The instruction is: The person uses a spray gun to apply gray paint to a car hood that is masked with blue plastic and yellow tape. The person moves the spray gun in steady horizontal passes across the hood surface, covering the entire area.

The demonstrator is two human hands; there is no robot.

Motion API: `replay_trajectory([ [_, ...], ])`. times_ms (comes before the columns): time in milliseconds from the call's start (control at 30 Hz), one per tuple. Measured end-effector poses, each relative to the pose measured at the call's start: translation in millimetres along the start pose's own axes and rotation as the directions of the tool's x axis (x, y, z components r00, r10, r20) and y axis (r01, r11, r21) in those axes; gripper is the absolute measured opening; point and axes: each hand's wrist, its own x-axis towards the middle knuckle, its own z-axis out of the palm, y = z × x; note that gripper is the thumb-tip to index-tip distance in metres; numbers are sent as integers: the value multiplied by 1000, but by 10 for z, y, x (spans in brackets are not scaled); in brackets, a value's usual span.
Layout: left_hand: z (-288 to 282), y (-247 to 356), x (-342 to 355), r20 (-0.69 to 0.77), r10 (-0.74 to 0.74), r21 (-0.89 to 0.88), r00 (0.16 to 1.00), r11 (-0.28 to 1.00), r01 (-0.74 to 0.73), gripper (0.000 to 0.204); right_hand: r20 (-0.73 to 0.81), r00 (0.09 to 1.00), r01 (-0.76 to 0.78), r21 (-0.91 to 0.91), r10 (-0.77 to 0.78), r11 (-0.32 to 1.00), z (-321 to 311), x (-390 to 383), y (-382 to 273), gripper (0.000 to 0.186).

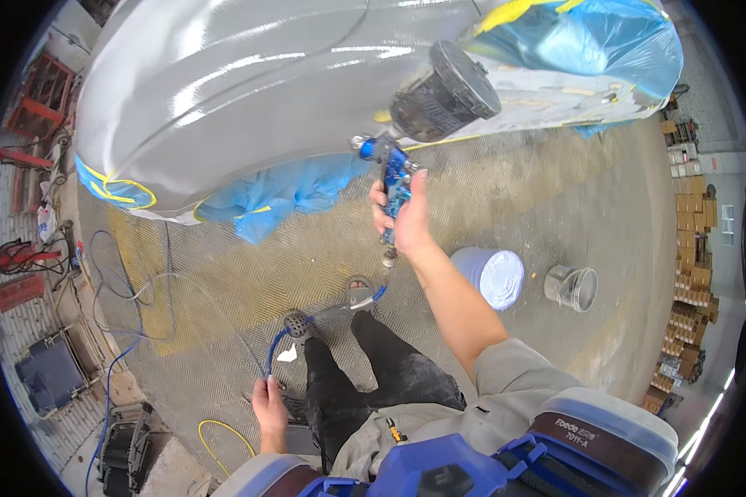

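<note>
My right hand (409, 217) is wrapped round the handle of a blue spray gun (396, 178), raised in front of the car. A dark, paint-smeared cup (446, 95) sits on the gun, tilted to the right. Behind it stretches the grey, glossy car body (257, 91), its openings masked with blue plastic film (298, 192) and yellow tape. From the gun's base a blue air hose (278, 344) hangs down past my feet. Lower left, my left hand (269, 407) has its fingers closed on that hose.
A white-lidded bucket (501, 280) and a small clear pail (572, 287) stand on the floor to my right. Hose loops (153, 282) lie at left, near a black chair (124, 447). Stacked cardboard boxes (692, 265) line the far right. A respirator (452, 460) fills the lower edge.
</note>
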Motion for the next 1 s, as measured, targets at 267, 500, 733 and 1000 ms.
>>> replay_trajectory([
  [267, 141, 221, -215, 27, 0, -190, 1000, 982, 5, 31, -250, 927, 236, -189, -279, 953, 47, -24, -566, 69],
  [500, 71, 280, -450, -68, 0, -253, 998, 967, -18, 33, -304, 897, 269, -199, -320, 942, 478, 62, -770, 59],
  [733, -243, 255, -712, -253, 34, -98, 967, 993, -61, 35, -86, 996, 13, -101, -22, 995, 931, -182, -606, 71],
  [1000, -499, 387, -1115, -285, 99, 167, 953, 985, -52, 35, 314, 949, 46, -127, -4, 991, 938, -848, -560, 81],
])
